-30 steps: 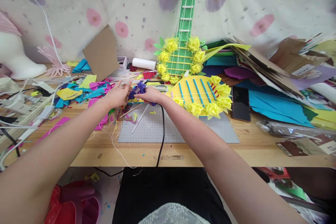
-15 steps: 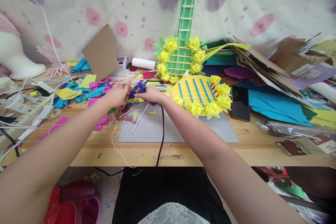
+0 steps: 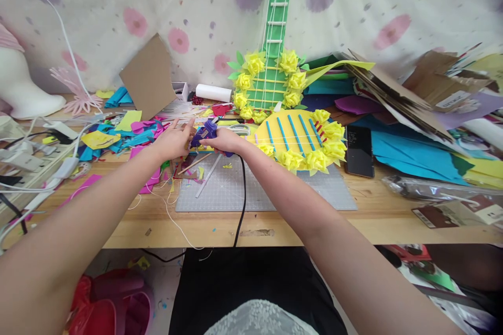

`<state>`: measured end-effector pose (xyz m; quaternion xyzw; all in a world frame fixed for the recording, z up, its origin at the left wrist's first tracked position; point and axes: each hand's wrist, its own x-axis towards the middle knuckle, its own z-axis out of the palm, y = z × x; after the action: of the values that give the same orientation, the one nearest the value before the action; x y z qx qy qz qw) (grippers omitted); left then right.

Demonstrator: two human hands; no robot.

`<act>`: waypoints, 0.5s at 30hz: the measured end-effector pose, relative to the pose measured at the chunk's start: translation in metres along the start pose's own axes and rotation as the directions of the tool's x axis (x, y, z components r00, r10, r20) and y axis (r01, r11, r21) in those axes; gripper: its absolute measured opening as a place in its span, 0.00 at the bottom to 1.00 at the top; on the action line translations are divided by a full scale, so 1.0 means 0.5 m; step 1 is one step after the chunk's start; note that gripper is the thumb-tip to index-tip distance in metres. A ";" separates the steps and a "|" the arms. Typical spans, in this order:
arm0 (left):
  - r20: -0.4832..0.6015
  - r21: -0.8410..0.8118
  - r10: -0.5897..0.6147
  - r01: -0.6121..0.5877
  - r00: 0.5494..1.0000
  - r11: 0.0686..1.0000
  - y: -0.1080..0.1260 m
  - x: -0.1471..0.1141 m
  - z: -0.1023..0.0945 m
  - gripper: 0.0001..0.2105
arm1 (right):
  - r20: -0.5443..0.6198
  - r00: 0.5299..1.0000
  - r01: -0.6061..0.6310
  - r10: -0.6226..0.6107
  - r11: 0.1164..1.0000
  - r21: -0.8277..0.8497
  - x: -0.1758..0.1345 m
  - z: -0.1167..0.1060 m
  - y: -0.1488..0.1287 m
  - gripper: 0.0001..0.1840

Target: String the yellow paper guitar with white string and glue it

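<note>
My right hand (image 3: 225, 141) is wrapped round a purple glue gun (image 3: 203, 133), whose black cord (image 3: 243, 193) runs down over the table's front edge. My left hand (image 3: 173, 141) is just left of the gun, at the far end of a yellow paper guitar (image 3: 257, 136). Its visible fingers are spread; whether it touches the guitar's neck is hidden. Blue strips, white strings and yellow paper flowers (image 3: 316, 160) decorate the guitar's body, which lies on a grey cutting mat (image 3: 259, 196).
Behind stands a green paper guitar (image 3: 271, 84) with yellow flowers. Paper scraps (image 3: 106, 138) and a power strip (image 3: 47, 183) are on the left. A phone (image 3: 359, 152), blue paper (image 3: 408, 157) and stacked cardboard (image 3: 396, 91) lie on the right. A thin strip (image 3: 208, 177) is on the mat.
The view has shifted very slightly. Both hands and the glue gun keep nearly the same place over the guitar's neck end.
</note>
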<state>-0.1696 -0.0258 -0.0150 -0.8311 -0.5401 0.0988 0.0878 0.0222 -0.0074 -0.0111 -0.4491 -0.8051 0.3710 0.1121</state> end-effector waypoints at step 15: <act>0.006 0.003 -0.007 0.007 1.000 1.000 0.001 -0.001 -0.005 0.46 | 0.004 1.000 0.018 -0.018 0.997 -0.069 0.000 -0.002 -0.006 0.21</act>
<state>-0.1686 -0.0268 -0.0128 -0.8287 -0.5433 0.1017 0.0877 0.0208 -0.0082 -0.0082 -0.4446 -0.8217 0.3428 0.0983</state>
